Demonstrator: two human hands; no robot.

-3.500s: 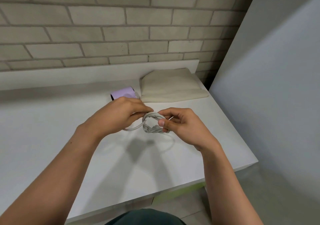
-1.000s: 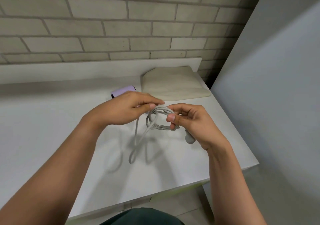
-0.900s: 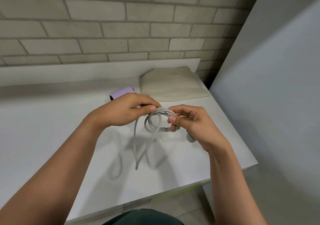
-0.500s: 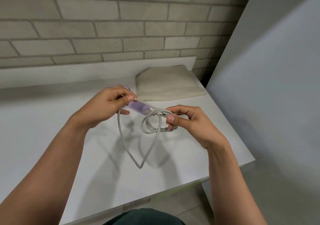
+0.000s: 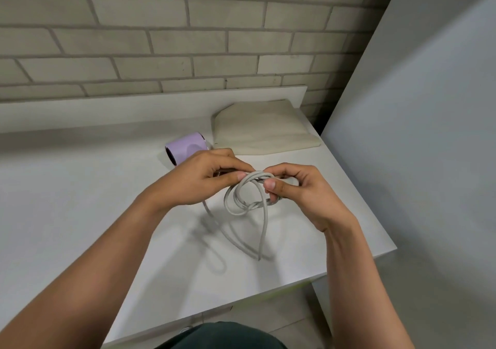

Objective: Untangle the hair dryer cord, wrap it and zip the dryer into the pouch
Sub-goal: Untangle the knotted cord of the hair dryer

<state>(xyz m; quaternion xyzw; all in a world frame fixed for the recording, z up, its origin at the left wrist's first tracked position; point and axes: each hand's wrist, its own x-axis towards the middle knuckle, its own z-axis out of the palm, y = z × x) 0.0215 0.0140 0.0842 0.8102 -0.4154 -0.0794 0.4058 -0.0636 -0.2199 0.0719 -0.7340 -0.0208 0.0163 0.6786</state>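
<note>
Wall point(image 5: 166, 42): pale brick is seen behind the work; nothing on it is involved.
Table point(image 5: 80, 214): the white top is used as the work surface, and both hands are held just above it.
Pouch point(image 5: 263, 131): it is laid flat at the far right corner of the table, well apart from the hands. Whether its zip is open cannot be told.
Left hand point(image 5: 198, 184): the fingers and thumb are curled, and the cord is pinched at the top of the coil.
Right hand point(image 5: 303, 193): the bundled turns of the cord are gripped, with the thumb pressed on top.
Hair dryer point(image 5: 186, 148): the lilac body is laid on the table just behind the left hand and beside the pouch.
Cord point(image 5: 265, 225): it is held between the two hands, and one long loop is let hang toward the table.
Knot point(image 5: 256, 205): a few turns are twisted round each other at the bottom of the coil.
Step in hand: untangling is judged to be under way, with wrapping and zipping not yet begun.
Next move: the twisted turns need to be loosened and the hanging loop drawn free through the coil, while the bundle is steadied by the right hand. A hard pull is to be avoided, lest the knot be tightened.
</note>
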